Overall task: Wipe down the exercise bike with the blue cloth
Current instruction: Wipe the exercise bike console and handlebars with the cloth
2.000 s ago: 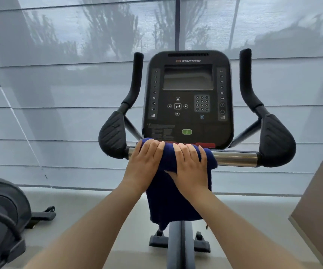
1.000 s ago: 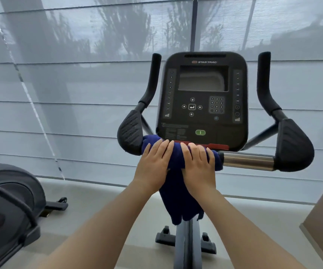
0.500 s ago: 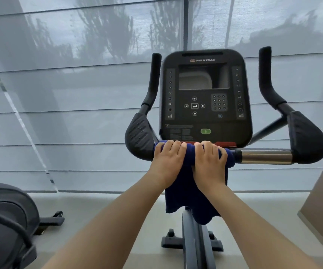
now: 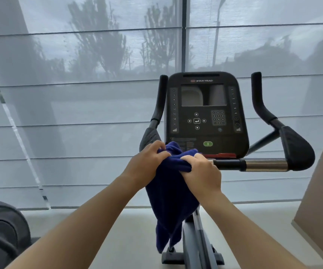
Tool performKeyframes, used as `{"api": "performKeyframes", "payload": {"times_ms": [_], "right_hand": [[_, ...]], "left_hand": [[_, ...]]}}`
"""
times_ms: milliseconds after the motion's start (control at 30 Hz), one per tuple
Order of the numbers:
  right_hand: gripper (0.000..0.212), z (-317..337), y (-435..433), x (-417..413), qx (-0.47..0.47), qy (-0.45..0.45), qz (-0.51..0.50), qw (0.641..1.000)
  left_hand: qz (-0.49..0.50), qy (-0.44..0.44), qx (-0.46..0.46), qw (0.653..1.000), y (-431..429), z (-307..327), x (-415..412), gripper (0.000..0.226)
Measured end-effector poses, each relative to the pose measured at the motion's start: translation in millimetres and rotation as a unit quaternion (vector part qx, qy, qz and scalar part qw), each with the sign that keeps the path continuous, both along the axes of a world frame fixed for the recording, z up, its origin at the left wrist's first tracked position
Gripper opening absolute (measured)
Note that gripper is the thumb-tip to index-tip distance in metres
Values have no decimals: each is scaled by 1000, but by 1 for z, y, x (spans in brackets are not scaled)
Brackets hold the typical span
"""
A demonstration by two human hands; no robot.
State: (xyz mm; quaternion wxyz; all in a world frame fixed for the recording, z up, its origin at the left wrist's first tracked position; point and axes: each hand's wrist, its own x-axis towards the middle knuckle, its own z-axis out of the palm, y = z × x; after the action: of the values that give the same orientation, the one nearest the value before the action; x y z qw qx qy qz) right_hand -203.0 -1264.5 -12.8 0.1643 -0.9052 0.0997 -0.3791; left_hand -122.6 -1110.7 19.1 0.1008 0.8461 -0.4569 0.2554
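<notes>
Blue cloth [image 4: 173, 193] bunched in left hand [image 4: 147, 164] and right hand [image 4: 202, 173] at handlebar [image 4: 254, 165].

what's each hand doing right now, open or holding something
Left hand: closed, fingers curled around the bunched top of the blue cloth.
Right hand: closed, gripping the same cloth beside it.

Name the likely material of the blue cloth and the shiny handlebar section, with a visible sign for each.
The blue cloth looks like soft, matte towelling: it bunches and drapes in folds. The shiny handlebar section is likely brushed metal: silvery, with banded highlights.
</notes>
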Motion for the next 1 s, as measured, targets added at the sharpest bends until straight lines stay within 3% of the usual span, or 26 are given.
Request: {"api": "performKeyframes", "payload": {"times_ms": [167, 300, 400, 500, 667, 1000], "right_hand": [[19, 14, 8, 1, 108, -100, 62, 987], [30, 27, 24, 15, 150, -143, 153, 966], [48, 21, 39, 26, 94, -16, 184, 978], [61, -2, 54, 37, -19, 121, 148, 981], [69, -18, 69, 53, -95, 147, 71, 982], [67, -8, 62, 93, -90, 145, 39, 984]], "left_hand": [[-22, -30, -73, 997, 9, 13, -5, 49], [4, -74, -106, 992, 22, 23, 1, 39], [58, -18, -99, 993, 30, 12, 22, 37], [40, 57, 12, 997, 33, -19, 34, 55], [65, 57, 57, 995, 37, -33, 30, 71], [44, 63, 59, 995, 40, -16, 64, 76]]}}
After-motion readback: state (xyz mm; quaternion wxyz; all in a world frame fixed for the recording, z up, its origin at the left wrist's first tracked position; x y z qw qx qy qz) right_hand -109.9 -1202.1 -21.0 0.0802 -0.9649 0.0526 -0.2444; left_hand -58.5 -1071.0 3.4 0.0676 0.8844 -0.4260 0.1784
